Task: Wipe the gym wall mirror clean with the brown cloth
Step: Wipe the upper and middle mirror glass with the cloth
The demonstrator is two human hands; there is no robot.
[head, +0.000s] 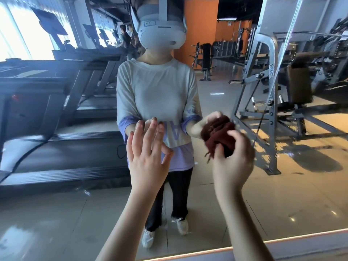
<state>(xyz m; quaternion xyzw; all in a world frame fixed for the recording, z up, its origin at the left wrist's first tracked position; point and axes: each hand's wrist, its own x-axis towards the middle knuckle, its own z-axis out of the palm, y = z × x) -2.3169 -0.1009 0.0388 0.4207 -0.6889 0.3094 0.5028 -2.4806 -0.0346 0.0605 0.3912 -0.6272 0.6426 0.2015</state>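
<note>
Here: left hand [146,153] raised, fingers [151,132] spread; right hand [233,162] (back showing) clutches brown cloth [216,134].

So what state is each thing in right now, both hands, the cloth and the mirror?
Left hand: open, fingers spread, raised close to the glass, holding nothing.
Right hand: fingers curled round the cloth, gripping it.
Brown cloth: bunched up, seemingly meeting its own reflection.
Mirror: upright, with a few faint marks low down.
</note>
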